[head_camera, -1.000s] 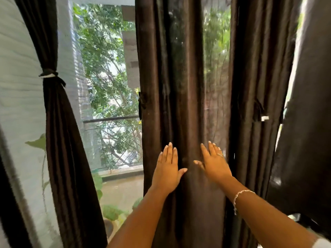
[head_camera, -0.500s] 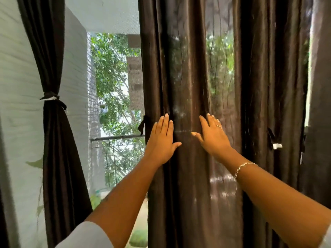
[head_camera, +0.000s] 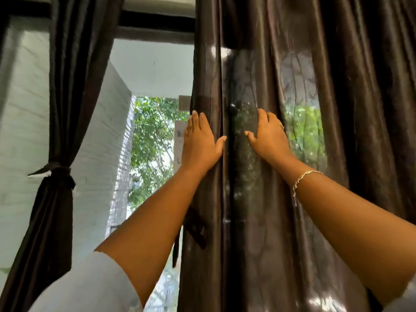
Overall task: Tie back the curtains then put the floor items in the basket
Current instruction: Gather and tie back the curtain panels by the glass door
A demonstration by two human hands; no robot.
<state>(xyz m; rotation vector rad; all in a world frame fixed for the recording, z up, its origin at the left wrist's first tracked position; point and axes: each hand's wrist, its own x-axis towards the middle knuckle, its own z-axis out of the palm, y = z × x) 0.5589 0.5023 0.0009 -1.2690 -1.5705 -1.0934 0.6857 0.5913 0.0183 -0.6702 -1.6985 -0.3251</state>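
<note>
Dark brown curtain (head_camera: 281,64) is glossy, satiny cloth, thin enough to glow; the wall (head_camera: 22,120) looks matt white brick

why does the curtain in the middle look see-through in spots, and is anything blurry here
Head view: strong daylight from behind shines through the thin brown curtain, so green foliage glows through beside the right hand, with glossy highlights near the left hand; the tied curtain reads as a dark silhouette; the white sleeve and frame edges are smeared with motion blur and wide-angle stretch.
</note>
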